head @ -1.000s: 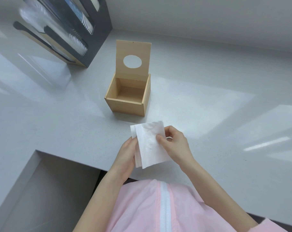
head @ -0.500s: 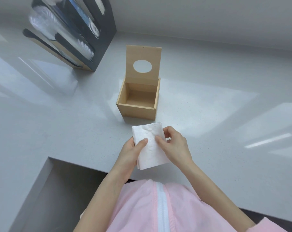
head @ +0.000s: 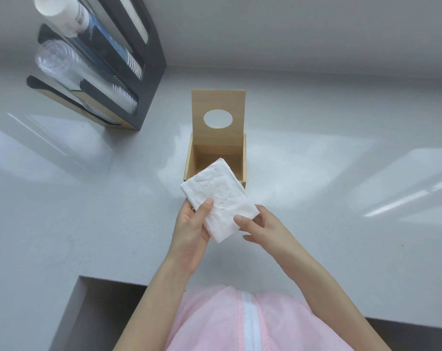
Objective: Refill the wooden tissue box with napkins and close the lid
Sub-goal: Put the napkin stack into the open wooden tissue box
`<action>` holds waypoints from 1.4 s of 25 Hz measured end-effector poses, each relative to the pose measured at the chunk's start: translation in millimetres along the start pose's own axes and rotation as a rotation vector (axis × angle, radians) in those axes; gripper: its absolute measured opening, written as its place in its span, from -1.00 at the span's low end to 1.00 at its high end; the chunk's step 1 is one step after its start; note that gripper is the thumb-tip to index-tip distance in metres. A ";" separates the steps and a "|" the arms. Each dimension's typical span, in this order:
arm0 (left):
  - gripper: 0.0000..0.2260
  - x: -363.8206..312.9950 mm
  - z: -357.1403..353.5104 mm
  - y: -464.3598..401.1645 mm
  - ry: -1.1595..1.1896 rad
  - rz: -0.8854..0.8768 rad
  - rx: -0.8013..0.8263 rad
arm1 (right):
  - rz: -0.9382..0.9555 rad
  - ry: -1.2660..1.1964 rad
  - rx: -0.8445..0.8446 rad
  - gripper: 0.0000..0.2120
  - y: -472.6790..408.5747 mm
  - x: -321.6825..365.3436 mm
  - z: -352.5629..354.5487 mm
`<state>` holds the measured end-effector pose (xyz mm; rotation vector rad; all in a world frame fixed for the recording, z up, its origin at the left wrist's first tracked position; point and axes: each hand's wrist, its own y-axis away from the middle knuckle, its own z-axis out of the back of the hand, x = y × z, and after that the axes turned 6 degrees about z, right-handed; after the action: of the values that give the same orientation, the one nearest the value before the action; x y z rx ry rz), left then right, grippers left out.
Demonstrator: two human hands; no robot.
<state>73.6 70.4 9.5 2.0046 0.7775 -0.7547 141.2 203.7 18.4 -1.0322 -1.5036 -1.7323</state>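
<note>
The wooden tissue box (head: 190,162) stands on the grey counter with its lid (head: 218,103) tipped up and back, an oval hole in it. The box's inside looks empty. A stack of white napkins (head: 218,198) is held just in front of the box, its far corner over the box's front rim. My left hand (head: 190,231) grips the stack's left edge with the thumb on top. My right hand (head: 261,228) pinches the near right corner.
A black and wood cup dispenser (head: 98,62) with stacked clear and paper cups stands at the back left. The counter (head: 341,198) stretches right with bright light patches. A cut-out recess (head: 93,315) opens at the near left edge.
Both hands have carried the napkin stack forward and turned it slantwise, so it now overlaps the box's front rim. The view has shifted closer to the box.
</note>
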 end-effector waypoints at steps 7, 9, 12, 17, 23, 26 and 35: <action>-0.85 -17.7 9.0 -16.8 -0.126 -0.074 -0.027 | 0.106 -0.074 -0.166 -0.93 -12.8 4.1 -3.9; -0.91 -28.4 15.3 -22.6 -0.202 -0.089 -0.089 | 0.133 -0.002 -0.200 -0.93 -16.3 7.0 -0.5; -0.93 -38.8 21.2 -30.5 -0.409 -0.100 -0.155 | 0.187 0.078 -0.242 -0.92 -24.5 17.1 6.7; -0.89 -56.3 19.0 -48.5 -0.768 -0.246 -0.271 | 0.290 0.344 -0.298 -0.93 -42.6 48.8 18.0; -0.90 -76.2 8.7 -73.5 -1.131 -0.393 -0.324 | 0.372 0.753 -0.359 -0.83 -80.7 77.3 21.4; -0.85 -73.9 9.0 -84.7 -1.315 -0.451 -0.344 | 0.355 1.066 -0.356 -0.85 -98.1 75.8 17.0; -0.89 -67.0 -3.6 -101.6 -2.091 -0.499 -0.296 | 0.311 1.490 -0.207 -0.64 -114.2 74.9 0.8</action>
<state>-43.5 103.7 11.8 0.0083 -0.0309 -2.1070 6.7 226.2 25.3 0.1171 -0.1926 -1.6839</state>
